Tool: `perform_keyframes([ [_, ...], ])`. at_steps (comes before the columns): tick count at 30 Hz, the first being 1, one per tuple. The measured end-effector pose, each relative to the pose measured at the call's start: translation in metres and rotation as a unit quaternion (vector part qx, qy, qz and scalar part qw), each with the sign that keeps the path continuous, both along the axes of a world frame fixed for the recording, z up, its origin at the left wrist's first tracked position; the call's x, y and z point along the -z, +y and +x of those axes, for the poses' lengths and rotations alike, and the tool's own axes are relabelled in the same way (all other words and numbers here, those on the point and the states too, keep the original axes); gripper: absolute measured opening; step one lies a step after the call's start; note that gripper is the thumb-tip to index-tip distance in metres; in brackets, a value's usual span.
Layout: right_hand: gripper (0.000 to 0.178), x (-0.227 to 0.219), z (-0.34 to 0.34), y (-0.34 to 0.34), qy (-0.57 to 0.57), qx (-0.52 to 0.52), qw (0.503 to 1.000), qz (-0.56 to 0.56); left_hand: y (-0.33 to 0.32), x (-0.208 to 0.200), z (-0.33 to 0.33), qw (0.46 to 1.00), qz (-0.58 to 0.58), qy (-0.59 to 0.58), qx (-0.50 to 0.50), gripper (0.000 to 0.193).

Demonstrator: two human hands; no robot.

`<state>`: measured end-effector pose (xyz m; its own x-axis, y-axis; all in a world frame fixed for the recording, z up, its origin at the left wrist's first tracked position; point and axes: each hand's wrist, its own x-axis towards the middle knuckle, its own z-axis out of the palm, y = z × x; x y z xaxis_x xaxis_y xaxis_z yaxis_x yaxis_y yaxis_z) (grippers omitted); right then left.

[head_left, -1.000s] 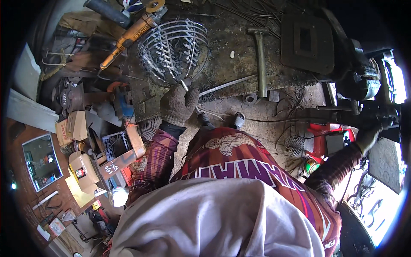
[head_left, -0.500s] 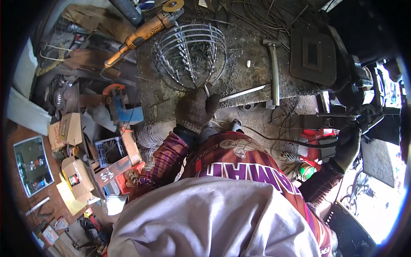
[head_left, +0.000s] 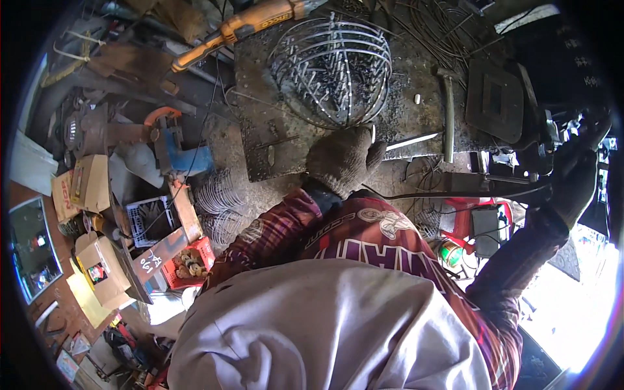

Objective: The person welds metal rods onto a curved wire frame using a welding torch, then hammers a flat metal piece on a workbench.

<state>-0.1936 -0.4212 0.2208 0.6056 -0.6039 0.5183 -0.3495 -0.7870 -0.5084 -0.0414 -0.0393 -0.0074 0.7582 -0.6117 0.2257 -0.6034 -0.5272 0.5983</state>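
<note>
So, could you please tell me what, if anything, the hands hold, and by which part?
The left hand seems to grip a slim metal piece near its exposed end. Whether the right hand holds anything is unclear.

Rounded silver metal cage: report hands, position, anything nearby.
Brown-gloved left hand closed on short pale metal piece beside rounded silver metal cage. Shadowed, gloved right hand far right, grip unclear. Cage on dark worktable. Long orange grinder close, upper left.

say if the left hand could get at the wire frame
Likely yes: the left hand is at the near edge of the wire frame, nothing visible between, though seemingly gripping a short rod.
</note>
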Motion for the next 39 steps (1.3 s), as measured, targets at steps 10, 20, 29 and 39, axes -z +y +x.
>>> perform_keyframes([
  [10,0.018,0.071,0.031,0.056,-0.022,-0.102,0.99,0.095,0.004,0.008,-0.004,1.0,-0.012,-0.008,-0.012,0.038],
  [20,0.025,0.092,0.023,0.061,-0.156,-0.096,0.826,0.534,-0.002,0.003,-0.01,0.999,0.009,-0.008,-0.04,0.034],
  [29,0.032,0.123,0.027,0.077,-0.073,-0.122,0.857,0.496,0.002,-0.003,-0.015,0.999,-0.035,-0.012,0.008,0.035],
  [39,0.034,0.141,0.028,0.087,-0.099,-0.13,0.8,0.578,0.003,-0.002,-0.012,0.997,-0.059,0.054,0.021,0.029],
])
